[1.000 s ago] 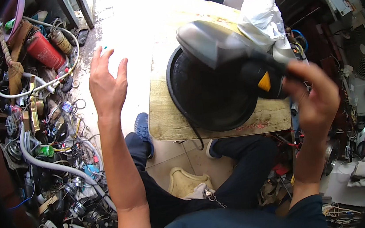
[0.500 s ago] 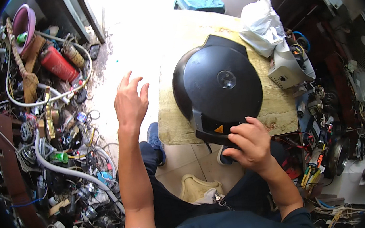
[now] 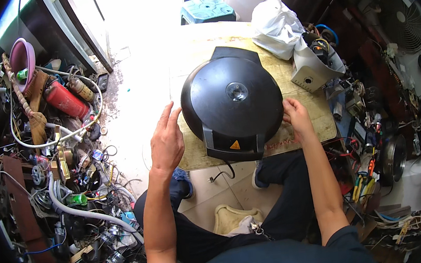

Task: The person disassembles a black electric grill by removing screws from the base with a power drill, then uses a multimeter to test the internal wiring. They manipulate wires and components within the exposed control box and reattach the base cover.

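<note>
A round black electric pan (image 3: 234,108) lies closed on the worn yellowish tabletop (image 3: 305,132), its front handle carrying an orange warning triangle. A black cord with a plug (image 3: 220,176) hangs below the table's front edge. My left hand (image 3: 166,141) is at the pan's left side, fingers stretched out, fingertips close to the rim. On the other side, my right hand (image 3: 296,117) has its fingers curled onto the pan's right edge.
A white plastic bag (image 3: 276,29) and a pale housing with parts (image 3: 309,72) stand on the table's right. Behind is a blue stool (image 3: 208,8). Piled wires, hoses, a red cylinder (image 3: 66,100) and a broom (image 3: 36,124) crowd the left; tools and appliances crowd the right.
The raised, blurred lid has come down shut. My right hand has moved from the front handle to the pan's right side, and my left hand has moved nearer the rim.
</note>
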The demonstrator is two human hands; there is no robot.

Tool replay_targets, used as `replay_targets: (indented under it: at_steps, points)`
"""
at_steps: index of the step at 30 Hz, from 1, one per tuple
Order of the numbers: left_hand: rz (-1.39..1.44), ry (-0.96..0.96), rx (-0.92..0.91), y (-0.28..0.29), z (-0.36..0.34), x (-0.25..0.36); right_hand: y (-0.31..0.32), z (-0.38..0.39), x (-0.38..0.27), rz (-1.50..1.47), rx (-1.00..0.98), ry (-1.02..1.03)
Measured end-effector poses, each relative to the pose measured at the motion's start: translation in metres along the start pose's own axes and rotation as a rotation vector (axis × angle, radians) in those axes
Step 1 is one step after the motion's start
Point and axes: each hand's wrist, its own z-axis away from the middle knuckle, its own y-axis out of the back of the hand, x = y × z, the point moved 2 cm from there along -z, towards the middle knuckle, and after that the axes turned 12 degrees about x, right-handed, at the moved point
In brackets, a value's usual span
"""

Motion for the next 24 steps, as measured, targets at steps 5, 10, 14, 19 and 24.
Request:
replay_targets:
  at_steps: [5, 10, 14, 19, 24]
  points:
    - [0.139, 0.064, 0.03, 0.004, 0.02, 0.008, -0.002, -0.024, -0.002, -0.104, -0.112, -0.109]
    - [-0.087, -0.022, 0.245, 0.003, 0.08, 0.035, -0.009, 0.032, -0.02, 0.103, 0.113, 0.495]
    - [-0.192, 0.148, 0.242, -0.02, 0.148, 0.07, -0.015, 0.135, -0.061, 0.275, -0.132, 1.301]
    - [-0.232, 0.332, 0.193, -0.069, 0.19, 0.086, -0.037, 0.181, -0.06, 0.395, -0.254, 1.417]
    - [-0.245, 0.403, 0.246, -0.077, 0.189, 0.09, -0.055, 0.191, -0.055, 0.473, -0.215, 1.352]
